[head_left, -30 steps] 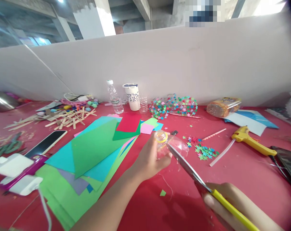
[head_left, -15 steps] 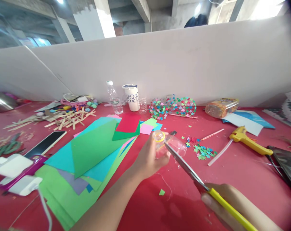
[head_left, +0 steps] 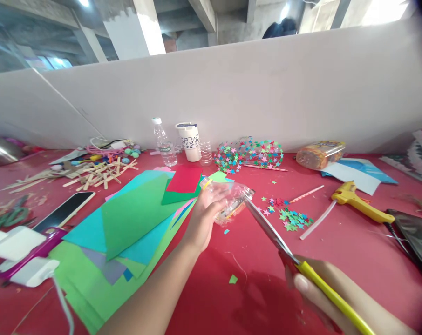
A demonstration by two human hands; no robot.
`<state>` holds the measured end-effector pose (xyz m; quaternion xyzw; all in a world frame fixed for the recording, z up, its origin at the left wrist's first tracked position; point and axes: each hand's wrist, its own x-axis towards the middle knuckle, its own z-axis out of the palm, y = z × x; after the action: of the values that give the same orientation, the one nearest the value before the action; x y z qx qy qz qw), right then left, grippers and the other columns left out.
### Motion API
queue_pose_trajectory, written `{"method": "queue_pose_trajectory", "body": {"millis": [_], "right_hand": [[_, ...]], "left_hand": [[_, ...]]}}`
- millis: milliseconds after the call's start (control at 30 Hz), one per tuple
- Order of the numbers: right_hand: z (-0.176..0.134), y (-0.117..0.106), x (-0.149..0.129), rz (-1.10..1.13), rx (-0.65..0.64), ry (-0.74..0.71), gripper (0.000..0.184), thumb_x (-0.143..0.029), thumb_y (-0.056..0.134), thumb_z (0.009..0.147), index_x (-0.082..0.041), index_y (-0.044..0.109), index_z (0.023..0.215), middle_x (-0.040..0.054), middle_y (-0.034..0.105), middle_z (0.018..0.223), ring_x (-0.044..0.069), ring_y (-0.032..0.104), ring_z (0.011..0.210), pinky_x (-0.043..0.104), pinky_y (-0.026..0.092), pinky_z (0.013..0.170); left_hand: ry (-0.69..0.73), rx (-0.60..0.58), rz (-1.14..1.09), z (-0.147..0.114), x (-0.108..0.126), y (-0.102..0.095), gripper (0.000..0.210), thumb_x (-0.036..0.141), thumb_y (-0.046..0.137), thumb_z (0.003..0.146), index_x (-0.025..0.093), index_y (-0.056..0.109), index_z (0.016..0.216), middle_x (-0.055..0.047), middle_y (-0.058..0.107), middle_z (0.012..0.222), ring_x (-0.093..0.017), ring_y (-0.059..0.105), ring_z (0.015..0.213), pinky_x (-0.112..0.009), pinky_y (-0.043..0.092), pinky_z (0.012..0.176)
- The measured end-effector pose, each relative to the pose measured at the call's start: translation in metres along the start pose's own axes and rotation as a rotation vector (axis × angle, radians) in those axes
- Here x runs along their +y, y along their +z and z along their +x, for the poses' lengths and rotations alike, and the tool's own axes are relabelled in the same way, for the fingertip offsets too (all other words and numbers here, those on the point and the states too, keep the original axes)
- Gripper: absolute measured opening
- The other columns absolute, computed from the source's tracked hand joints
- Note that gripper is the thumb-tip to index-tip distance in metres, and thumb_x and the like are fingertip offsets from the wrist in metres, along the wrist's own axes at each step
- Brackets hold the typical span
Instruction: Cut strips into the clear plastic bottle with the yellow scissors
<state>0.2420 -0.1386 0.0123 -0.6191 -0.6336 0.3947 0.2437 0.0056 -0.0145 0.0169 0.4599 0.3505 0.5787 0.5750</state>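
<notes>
A white partition [head_left: 232, 93] edges the far side of the red table [head_left: 211, 309], whose near side runs out of view below us; a stretch of red surface lies between our forearms, and another reaches from the scissors [head_left: 270, 229] across to the yellow glue gun [head_left: 363, 202]. Around the middle of the table, our left hand [head_left: 199, 225] has its fingers clamped on a clear plastic bottle [head_left: 235, 203], tipped on its side with its yellow-ringed neck toward the left. Our right hand [head_left: 312, 284] has its fingers closed round the scissors' yellow handles, which the bottom of the view cuts off, as it does part of that hand. The blade tips probably touch the bottle's right end, though the see-through plastic makes contact hard to make out; our left fingers hide some of its body. Of the other things, a stack of coloured paper [head_left: 137, 209] crowds the left forearm, a phone [head_left: 64, 211] lies beyond it, a cup [head_left: 190, 145] stands by the partition, loose paper stars [head_left: 295, 219] lie just right of the blades, and a green scrap [head_left: 233, 279] lies between the arms.
</notes>
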Motion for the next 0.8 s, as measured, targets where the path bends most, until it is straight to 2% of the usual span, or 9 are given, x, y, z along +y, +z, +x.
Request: {"method": "queue_pose_trajectory", "body": {"millis": [67,133,267,333,400,467,633,800], "right_hand": [[0.004,-0.006,-0.007,-0.062,-0.03,-0.031,0.058,-0.075,0.045,0.09,-0.023,0.062,0.07,-0.0044,0.053,0.055,0.012,0.045,0.047,0.02,0.039,0.043],[0.008,-0.01,-0.013,-0.121,-0.077,-0.087,0.058,-0.075,0.042,0.091,-0.024,0.057,0.066,-0.0023,0.059,0.058,0.014,0.052,0.049,0.021,0.042,0.047],[0.011,-0.01,-0.019,-0.246,-0.116,-0.107,0.064,-0.081,0.033,0.089,-0.026,0.06,0.069,0.0046,0.07,0.062,0.028,0.069,0.064,0.028,0.045,0.049],[0.012,-0.008,-0.02,-0.309,-0.13,-0.086,0.066,-0.081,0.03,0.089,-0.026,0.062,0.072,0.0065,0.072,0.061,0.033,0.073,0.07,0.029,0.045,0.049],[0.012,-0.007,-0.018,-0.331,-0.14,-0.092,0.066,-0.079,0.03,0.09,-0.026,0.064,0.074,0.0079,0.074,0.064,0.034,0.074,0.073,0.03,0.046,0.049],[0.013,-0.006,-0.015,-0.324,-0.14,-0.109,0.065,-0.077,0.03,0.092,-0.025,0.064,0.074,0.0088,0.077,0.07,0.033,0.075,0.072,0.029,0.048,0.05],[0.013,-0.006,-0.007,-0.357,-0.19,-0.147,0.066,-0.073,0.024,0.096,-0.024,0.064,0.079,0.0097,0.08,0.081,0.03,0.075,0.068,0.029,0.052,0.052],[0.013,-0.011,-0.014,-0.373,-0.189,-0.192,0.067,-0.073,0.021,0.097,-0.025,0.063,0.078,0.0097,0.081,0.087,0.027,0.075,0.064,0.028,0.053,0.054]], "left_hand": [[-0.073,-0.005,-0.087,-0.001,0.0,0.001,0.041,0.027,0.07,0.074,0.019,0.059,0.113,-0.01,0.065,0.125,-0.031,0.055,0.128,-0.046,0.04,0.109],[-0.135,-0.026,-0.147,-0.002,0.0,0.001,0.041,0.027,0.07,0.073,0.018,0.061,0.112,-0.01,0.067,0.122,-0.032,0.055,0.127,-0.047,0.04,0.109],[-0.209,-0.168,-0.217,-0.003,0.0,-0.002,0.043,0.029,0.067,0.071,0.017,0.065,0.112,-0.013,0.067,0.125,-0.035,0.053,0.13,-0.049,0.04,0.109],[-0.238,-0.252,-0.256,-0.003,0.0,-0.003,0.044,0.034,0.067,0.072,0.015,0.066,0.112,-0.015,0.067,0.127,-0.037,0.052,0.131,-0.051,0.041,0.107],[-0.259,-0.285,-0.276,-0.005,-0.001,-0.002,0.044,0.041,0.066,0.077,0.016,0.066,0.114,-0.016,0.067,0.127,-0.038,0.053,0.13,-0.052,0.043,0.105],[-0.258,-0.245,-0.251,-0.006,-0.003,0.001,0.041,0.041,0.068,0.081,0.017,0.065,0.115,-0.015,0.068,0.128,-0.036,0.054,0.13,-0.049,0.043,0.105],[-0.235,-0.111,-0.201,-0.007,-0.004,0.007,0.032,0.026,0.068,0.083,0.017,0.065,0.113,-0.011,0.071,0.122,-0.03,0.058,0.125,-0.042,0.042,0.105],[-0.194,-0.022,-0.254,-0.002,-0.005,0.005,0.03,0.025,0.067,0.083,0.016,0.066,0.111,-0.011,0.073,0.118,-0.029,0.06,0.124,-0.04,0.043,0.104]]}}
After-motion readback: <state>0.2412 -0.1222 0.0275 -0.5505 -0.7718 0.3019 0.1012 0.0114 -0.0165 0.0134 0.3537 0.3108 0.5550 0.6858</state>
